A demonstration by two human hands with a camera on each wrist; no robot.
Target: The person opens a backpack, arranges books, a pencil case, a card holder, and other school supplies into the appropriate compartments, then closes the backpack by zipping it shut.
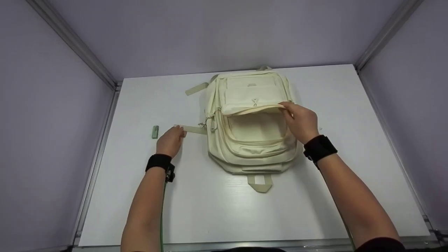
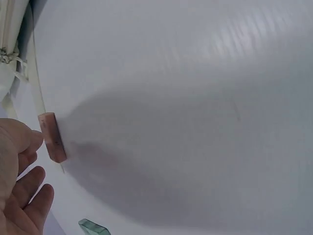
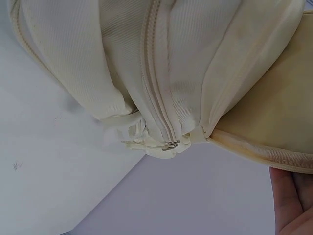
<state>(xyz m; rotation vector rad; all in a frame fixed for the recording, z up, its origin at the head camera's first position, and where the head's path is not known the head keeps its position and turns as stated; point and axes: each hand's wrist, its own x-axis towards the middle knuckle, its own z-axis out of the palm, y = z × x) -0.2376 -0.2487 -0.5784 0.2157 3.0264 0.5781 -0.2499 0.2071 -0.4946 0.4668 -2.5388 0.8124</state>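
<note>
A cream backpack (image 1: 252, 84) lies on the white table with its front pocket (image 1: 259, 126) unzipped and gaping. My right hand (image 1: 301, 120) pinches the upper edge of that pocket's flap and holds it lifted; in the right wrist view, fingers (image 3: 288, 196) show under the flap's rim (image 3: 274, 154). Left of the bag, my left hand (image 1: 170, 140) is at a small reddish-brown block (image 2: 52, 137) beside a side strap (image 1: 195, 130). The thumb tip is right at the block's edge, with the other fingers loosely bent below.
A small green block (image 1: 155, 132) lies left of my left hand. Another strap (image 1: 196, 89) sticks out at the bag's upper left, and a webbing loop (image 1: 260, 187) extends toward me. Pale panels (image 1: 224, 35) stand around the table's back and sides.
</note>
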